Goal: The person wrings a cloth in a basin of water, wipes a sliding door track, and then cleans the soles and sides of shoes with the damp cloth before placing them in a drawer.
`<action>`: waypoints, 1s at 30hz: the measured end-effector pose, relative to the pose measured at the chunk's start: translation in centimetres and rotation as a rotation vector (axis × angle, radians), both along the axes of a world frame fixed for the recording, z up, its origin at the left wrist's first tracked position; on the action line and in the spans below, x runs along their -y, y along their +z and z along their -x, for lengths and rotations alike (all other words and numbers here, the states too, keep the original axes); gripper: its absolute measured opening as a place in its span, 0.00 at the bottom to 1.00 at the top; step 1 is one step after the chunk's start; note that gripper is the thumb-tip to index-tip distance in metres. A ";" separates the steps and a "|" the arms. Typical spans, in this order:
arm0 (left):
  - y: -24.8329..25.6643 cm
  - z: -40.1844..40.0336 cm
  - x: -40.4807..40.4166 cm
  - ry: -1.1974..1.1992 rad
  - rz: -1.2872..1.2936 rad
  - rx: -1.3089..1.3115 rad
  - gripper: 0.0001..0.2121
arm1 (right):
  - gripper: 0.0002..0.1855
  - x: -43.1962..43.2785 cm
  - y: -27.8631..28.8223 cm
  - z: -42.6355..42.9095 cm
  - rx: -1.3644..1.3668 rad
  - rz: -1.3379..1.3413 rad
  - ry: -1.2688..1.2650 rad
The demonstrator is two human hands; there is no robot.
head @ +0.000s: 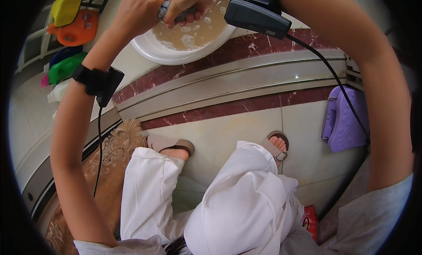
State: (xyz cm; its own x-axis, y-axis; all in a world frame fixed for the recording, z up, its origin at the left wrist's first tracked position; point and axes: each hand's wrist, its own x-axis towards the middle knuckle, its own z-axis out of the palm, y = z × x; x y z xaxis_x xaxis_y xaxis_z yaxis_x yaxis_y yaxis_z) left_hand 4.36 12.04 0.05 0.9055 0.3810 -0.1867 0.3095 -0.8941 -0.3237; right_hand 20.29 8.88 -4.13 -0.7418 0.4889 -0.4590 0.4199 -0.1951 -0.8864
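Both hands grip a wet grey cloth (164,10), bunched between them at the top of the view. My left hand (140,12) is closed around its left end, the fingers mostly hidden behind the back of the hand. My right hand (185,7) wraps the other end, thumb in front and fingertips below. Under them stands a white plastic basin (184,59) of murky, brownish water (174,32) with patches of suds. The cloth is above the water near the basin's left side. The basin's far part is cut off by the picture's edge.
Left are an orange jug (77,32) with a yellow cloth (66,7) over it, and a green bottle (66,68). A metal door track (230,80) crosses ahead. A purple folding stool (349,123) leans right. Cables hang from devices on both wrists.
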 end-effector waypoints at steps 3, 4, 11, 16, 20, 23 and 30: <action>0.1 -0.8 0.0 0.114 0.061 0.020 0.10 | 0.12 -0.8 -0.3 0.0 0.227 -0.475 -0.029; -0.5 -0.6 -0.5 0.182 0.092 0.050 0.12 | 0.12 -0.7 -1.1 0.5 0.294 -0.692 -0.064; -2.0 1.8 -1.8 0.563 0.699 0.198 0.16 | 0.12 0.5 -1.7 2.0 0.366 -1.190 -0.387; -1.4 1.2 0.7 1.047 1.102 0.380 0.09 | 0.13 0.6 -0.2 1.3 0.383 -1.458 -0.237; -1.4 1.2 1.6 1.117 1.442 0.565 0.15 | 0.09 -1.1 -0.2 1.0 0.378 -1.631 -0.172; -1.8 1.1 1.9 1.141 1.590 0.657 0.16 | 0.08 -1.5 -0.1 0.9 0.374 -1.694 -0.140; -1.8 1.2 1.5 1.123 1.643 0.507 0.11 | 0.10 -0.9 0.0 0.2 0.350 -1.640 -0.151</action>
State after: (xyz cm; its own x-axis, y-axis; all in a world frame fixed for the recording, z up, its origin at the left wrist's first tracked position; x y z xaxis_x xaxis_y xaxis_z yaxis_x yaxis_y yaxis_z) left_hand 3.12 10.52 -1.79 0.5147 0.4618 -0.7223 0.5988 0.4093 0.6884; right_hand 20.08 9.75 -4.17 -0.6270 0.6362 0.4496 0.6914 0.7204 -0.0552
